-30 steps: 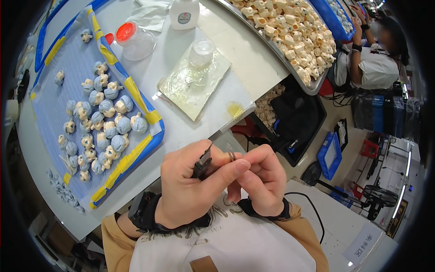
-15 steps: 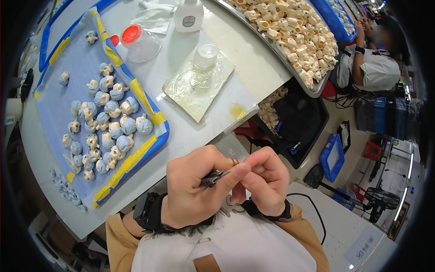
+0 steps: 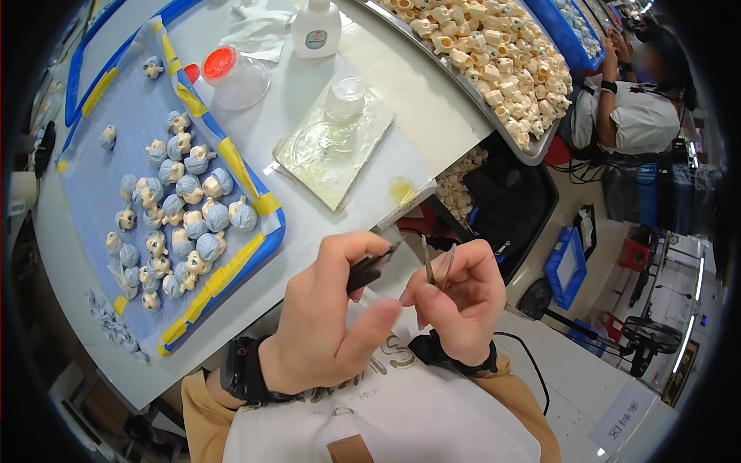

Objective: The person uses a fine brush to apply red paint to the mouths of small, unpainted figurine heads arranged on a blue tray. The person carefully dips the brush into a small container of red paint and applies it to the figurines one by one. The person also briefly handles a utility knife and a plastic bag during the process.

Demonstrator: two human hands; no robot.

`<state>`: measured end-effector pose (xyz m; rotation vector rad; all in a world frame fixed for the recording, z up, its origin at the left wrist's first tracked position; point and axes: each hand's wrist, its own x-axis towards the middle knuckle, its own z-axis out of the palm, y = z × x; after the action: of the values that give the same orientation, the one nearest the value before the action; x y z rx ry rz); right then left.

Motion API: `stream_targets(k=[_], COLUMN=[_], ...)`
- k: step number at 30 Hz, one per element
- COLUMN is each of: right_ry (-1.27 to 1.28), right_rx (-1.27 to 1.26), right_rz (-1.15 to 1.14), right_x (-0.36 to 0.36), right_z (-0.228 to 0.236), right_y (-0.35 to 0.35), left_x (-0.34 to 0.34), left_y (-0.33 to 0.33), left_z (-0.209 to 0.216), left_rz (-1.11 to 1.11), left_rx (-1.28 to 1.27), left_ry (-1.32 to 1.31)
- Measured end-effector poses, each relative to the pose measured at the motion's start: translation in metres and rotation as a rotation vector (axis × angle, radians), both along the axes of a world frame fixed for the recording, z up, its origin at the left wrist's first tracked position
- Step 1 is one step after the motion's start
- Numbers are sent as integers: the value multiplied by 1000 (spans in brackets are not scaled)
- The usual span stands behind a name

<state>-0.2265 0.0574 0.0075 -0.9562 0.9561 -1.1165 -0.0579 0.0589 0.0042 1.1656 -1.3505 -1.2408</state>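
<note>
My left hand (image 3: pixel 312 324) is curled around a small dark object (image 3: pixel 369 270), blurred, whose kind I cannot make out; its thumb stretches out toward the right hand. In a pinch of thumb and fingers, my right hand (image 3: pixel 461 305) holds a thin metal tool (image 3: pixel 429 261) with two slender prongs, one straight and one curved, pointing up. The two hands are close together above my lap, off the table's front edge. On a blue tray (image 3: pixel 93 166) at the left lie several doll heads (image 3: pixel 187 187) with light blue hair.
A glossy, wet-looking board (image 3: pixel 328 158) bears a small clear cup (image 3: pixel 345 96). Behind are a white bottle (image 3: pixel 316 31) and a red-topped clear jar (image 3: pixel 235 77). A metal tray (image 3: pixel 532 158) of cream-coloured parts sits at the far right. Beyond, another person (image 3: pixel 641 116) sits.
My hands have parted slightly. The left thumb has come off the dark object and extends outward, and the right hand's metal tool now shows clearly.
</note>
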Motion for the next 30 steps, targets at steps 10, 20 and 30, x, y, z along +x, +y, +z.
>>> stream_targets(k=[10, 20, 30], right_ry=[292, 357, 676], right_rx=[-204, -232, -342], right_rz=[-32, -29, -25], right_x=[-2, -8, -19], right_z=[-7, -7, -7], right_y=[0, 4, 9], left_x=[4, 6, -4], left_y=[3, 1, 4], left_z=[5, 10, 14], left_rz=[2, -19, 34], left_rx=[-211, -227, -187], left_ry=[-405, -526, -741])
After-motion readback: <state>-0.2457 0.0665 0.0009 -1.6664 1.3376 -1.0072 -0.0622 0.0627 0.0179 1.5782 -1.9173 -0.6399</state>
